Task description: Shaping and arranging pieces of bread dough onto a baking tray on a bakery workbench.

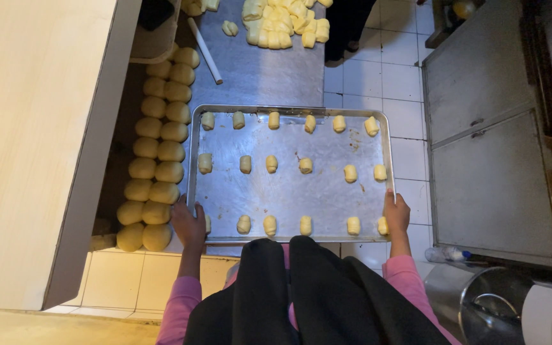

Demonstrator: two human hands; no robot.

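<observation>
I hold a large metal baking tray (289, 110) flat in front of me, above a steel worktable (263, 70). My left hand (188, 223) grips its near left corner. My right hand (396, 212) grips its near right corner. On the tray lie several small pale dough rolls (305, 165) in three spaced rows. Pink sleeves and a dark cloth hanging from my head cover the bottom of the view.
Two columns of round dough balls (160, 152) line the table's left edge. A heap of cut dough pieces (284, 22) and a white rolling stick (205, 50) lie at the far end. A steel cabinet (490, 147) stands right, a light wooden board (27, 140) left, white floor tiles between.
</observation>
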